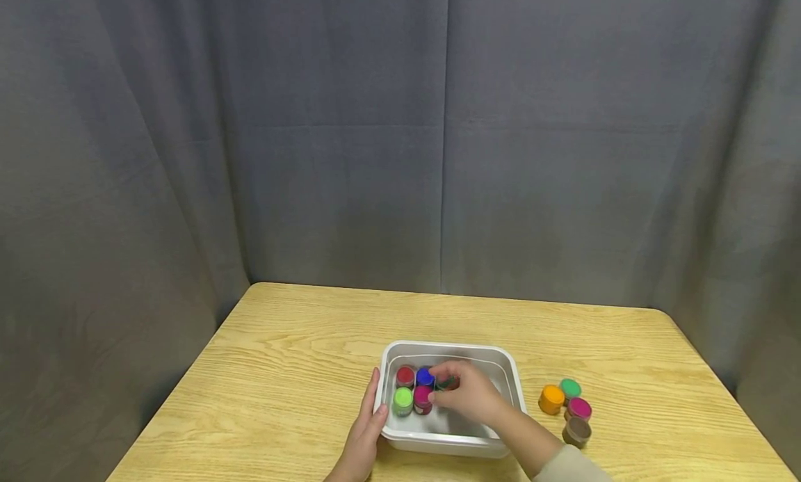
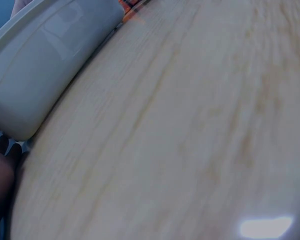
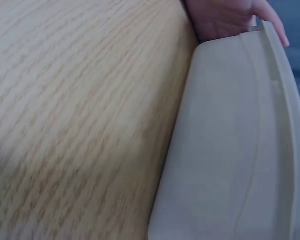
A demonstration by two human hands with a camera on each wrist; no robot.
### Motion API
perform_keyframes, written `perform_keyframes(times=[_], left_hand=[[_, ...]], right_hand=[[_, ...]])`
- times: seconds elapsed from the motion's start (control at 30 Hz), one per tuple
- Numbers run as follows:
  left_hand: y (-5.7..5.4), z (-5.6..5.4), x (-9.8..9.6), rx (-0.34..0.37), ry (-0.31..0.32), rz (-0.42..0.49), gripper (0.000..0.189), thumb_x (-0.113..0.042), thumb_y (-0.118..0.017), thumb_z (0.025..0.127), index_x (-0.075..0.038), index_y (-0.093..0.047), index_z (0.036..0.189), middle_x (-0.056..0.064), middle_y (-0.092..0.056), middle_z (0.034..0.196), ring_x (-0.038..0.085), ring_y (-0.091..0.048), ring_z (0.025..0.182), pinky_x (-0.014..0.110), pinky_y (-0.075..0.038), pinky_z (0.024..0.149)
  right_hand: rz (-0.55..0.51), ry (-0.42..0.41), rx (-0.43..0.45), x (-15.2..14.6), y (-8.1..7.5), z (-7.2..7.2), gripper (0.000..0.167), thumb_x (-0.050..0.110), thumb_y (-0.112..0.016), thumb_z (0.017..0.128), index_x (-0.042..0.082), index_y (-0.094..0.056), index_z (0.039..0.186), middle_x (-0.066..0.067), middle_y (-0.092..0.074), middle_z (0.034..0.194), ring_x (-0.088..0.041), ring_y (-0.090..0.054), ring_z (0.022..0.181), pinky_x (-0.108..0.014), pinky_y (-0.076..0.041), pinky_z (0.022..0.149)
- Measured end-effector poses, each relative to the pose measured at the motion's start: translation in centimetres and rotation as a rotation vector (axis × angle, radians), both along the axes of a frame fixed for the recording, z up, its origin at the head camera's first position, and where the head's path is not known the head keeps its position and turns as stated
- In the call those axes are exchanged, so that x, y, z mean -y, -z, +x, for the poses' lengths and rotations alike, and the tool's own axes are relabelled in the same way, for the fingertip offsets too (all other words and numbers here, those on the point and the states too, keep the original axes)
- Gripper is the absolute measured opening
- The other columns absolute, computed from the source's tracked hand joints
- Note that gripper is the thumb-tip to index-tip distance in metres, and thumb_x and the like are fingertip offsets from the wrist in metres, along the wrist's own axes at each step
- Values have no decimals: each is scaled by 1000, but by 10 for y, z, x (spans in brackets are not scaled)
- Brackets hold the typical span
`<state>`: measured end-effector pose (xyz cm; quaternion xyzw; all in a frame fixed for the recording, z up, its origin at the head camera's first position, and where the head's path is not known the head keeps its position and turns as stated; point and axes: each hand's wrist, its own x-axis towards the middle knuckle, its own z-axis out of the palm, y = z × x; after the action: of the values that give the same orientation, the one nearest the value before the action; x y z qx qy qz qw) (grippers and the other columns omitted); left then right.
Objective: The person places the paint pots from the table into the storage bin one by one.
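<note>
A white plastic tray [image 1: 459, 439] sits near the table's front edge. My left hand [image 1: 361, 437] holds its left end, fingers along the outer wall and thumb at the rim; in the right wrist view that thumb [image 3: 270, 17] hooks over the rim. Inside the tray's left part stand small paint jars: red [image 1: 405, 376], blue [image 1: 425, 377], light green [image 1: 403, 400] and magenta [image 1: 423, 397]. Reaching in over the front rim, my right hand [image 1: 466, 395] pinches a small jar with a dark green top [image 1: 447, 383], beside the blue and magenta jars. My fingers partly hide it.
Right of the tray several more jars stand in a cluster: orange [image 1: 551, 399], green [image 1: 570, 388], magenta [image 1: 578, 408] and brown [image 1: 576, 432]. The wooden table [image 1: 281, 371] ends at grey curtains [image 1: 350, 190] behind and at both sides.
</note>
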<state>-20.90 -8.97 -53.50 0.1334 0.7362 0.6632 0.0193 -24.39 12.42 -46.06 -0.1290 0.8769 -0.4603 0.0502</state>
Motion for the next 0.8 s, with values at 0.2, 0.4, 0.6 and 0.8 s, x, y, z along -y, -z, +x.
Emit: perform_keyframes(times=[0.2,0.4,0.6,0.8], left_hand=[[0,0,0,-14,-15,-16,58,-26,-30,107,-14,-7,159,18,-5,165,46,-2,150,71,-3,114],[0,0,-1,1,-2,-2,59,-27,-30,107,-13,-6,159,17,-2,165,45,1,150,69,-2,115],[1,0,-1,2,-6,1,59,-28,-31,107,-14,-6,159,16,-3,166,45,0,150,69,-2,115],[0,0,-1,-5,-24,-17,59,-27,-30,107,-13,-8,159,16,-5,165,45,-2,150,69,-4,115]], right_hand=[[-33,17,8,-12,-7,2,39,12,-80,78,-1,-68,113,-15,-68,103,-19,-59,89,-24,-50,73],[-71,48,61,-28,-18,8,42,16,-79,81,1,-66,118,-17,-69,108,-16,-59,85,-25,-52,71],[-95,112,59,-44,-28,17,43,14,-79,82,0,-66,120,-19,-67,117,-16,-63,89,-26,-57,73],[-70,201,74,-62,-32,24,47,20,-79,82,4,-65,124,-15,-66,119,-17,-63,95,-28,-58,75]])
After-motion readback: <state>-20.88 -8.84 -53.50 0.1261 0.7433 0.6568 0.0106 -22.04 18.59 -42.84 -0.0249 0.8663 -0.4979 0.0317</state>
